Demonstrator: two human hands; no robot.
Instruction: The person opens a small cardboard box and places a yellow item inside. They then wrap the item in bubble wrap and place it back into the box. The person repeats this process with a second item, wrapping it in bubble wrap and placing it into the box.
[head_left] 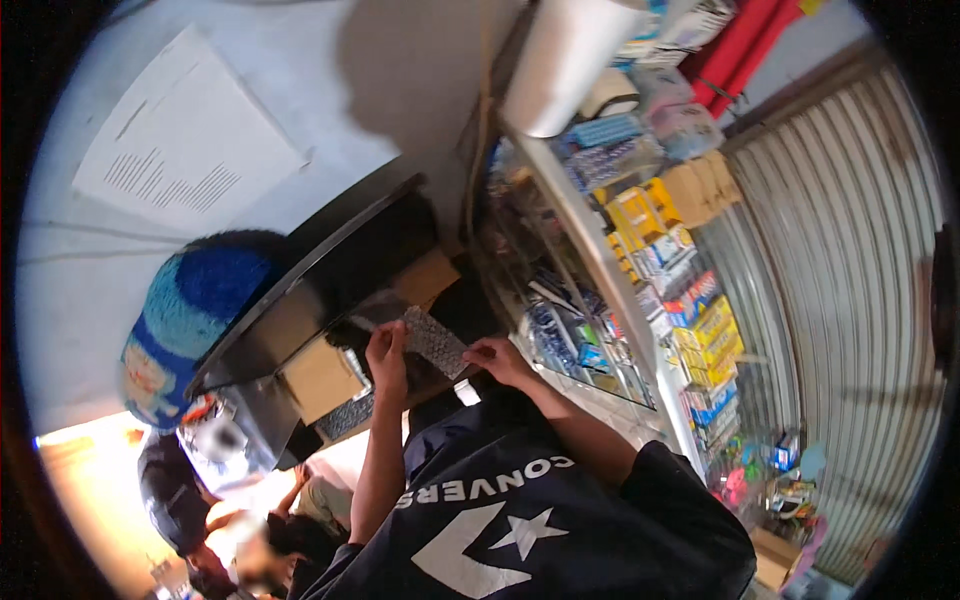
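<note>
A small flat piece of bubble wrap (436, 343), greyish and see-through, is held up in front of my chest. My left hand (387, 352) pinches it at its left edge, with thumb and fingers closed. At its lower right corner, my right hand (496, 359) grips it between thumb and fingertips. Whether anything lies inside the wrap, I cannot tell. A pale, thin strip sticks out beside my left fingers; its kind is unclear. Behind the wrap is the dark desk (330, 240) with its shelves.
Cardboard boxes (318, 380) sit in the desk. On the right stands a glass display case (590, 260) with small packages (712, 340), before a ribbed metal shutter (850, 250). A blue fluffy cushion (205, 310) is at the left. Other people (175, 490) are at the lower left.
</note>
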